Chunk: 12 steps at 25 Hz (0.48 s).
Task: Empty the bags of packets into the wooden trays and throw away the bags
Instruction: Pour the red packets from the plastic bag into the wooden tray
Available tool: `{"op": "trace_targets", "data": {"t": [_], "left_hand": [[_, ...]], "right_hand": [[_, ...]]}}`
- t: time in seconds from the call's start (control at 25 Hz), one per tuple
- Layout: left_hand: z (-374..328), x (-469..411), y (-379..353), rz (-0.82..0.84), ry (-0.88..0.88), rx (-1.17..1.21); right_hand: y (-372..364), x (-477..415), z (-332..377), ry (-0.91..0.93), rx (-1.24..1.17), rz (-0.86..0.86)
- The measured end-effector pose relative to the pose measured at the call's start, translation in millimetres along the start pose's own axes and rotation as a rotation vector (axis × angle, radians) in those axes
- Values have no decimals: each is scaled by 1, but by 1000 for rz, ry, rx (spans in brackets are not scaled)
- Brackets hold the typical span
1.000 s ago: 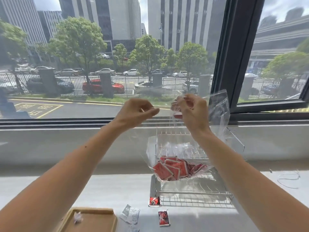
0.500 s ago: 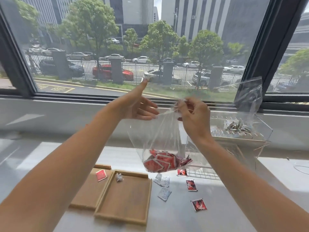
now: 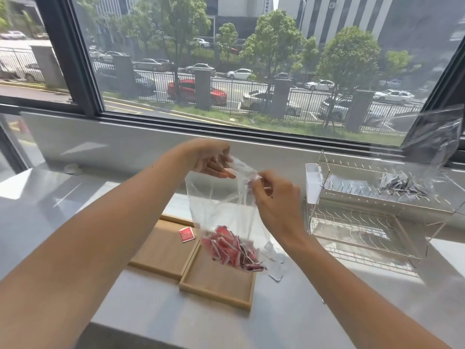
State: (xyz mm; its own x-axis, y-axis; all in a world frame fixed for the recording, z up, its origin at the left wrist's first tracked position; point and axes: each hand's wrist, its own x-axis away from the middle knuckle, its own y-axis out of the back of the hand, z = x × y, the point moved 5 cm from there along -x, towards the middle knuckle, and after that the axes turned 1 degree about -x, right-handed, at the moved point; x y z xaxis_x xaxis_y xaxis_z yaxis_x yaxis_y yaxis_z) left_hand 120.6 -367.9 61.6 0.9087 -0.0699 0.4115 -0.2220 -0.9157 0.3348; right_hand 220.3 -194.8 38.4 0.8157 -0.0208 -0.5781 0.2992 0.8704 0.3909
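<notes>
A clear plastic bag (image 3: 221, 205) hangs in the air over the counter, with several red packets (image 3: 231, 250) bunched at its bottom. My left hand (image 3: 211, 159) holds the left side of the bag's mouth, fingers inside the rim. My right hand (image 3: 274, 197) pinches the right side of the mouth. Two shallow wooden trays lie side by side below: the left tray (image 3: 158, 250) holds one red packet (image 3: 187, 234), and the bag hangs over the right tray (image 3: 216, 283).
A wire dish rack (image 3: 372, 210) stands at the right with another clear bag (image 3: 435, 137) and silvery packets (image 3: 400, 183) on its upper tier. Loose pale packets (image 3: 275, 269) lie beside the right tray. The window sill runs behind.
The bag and both hands have come left and down, from in front of the rack to above the trays. My view has tilted downward.
</notes>
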Motion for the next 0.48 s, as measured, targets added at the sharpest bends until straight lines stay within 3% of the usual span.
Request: {"op": "trace_targets", "data": {"t": [0.2,0.36,0.48], "left_hand": [[12,9,9,-90,-78,-41],[15,23,17,-109,-141,-51],[17,36,22,-108,-183,-10]], "right_hand": [[-34,23,-9,-62,-248,264],[-58,34,-29,-290,-537,559],[-70,33,-60,-531,-687,512]]}}
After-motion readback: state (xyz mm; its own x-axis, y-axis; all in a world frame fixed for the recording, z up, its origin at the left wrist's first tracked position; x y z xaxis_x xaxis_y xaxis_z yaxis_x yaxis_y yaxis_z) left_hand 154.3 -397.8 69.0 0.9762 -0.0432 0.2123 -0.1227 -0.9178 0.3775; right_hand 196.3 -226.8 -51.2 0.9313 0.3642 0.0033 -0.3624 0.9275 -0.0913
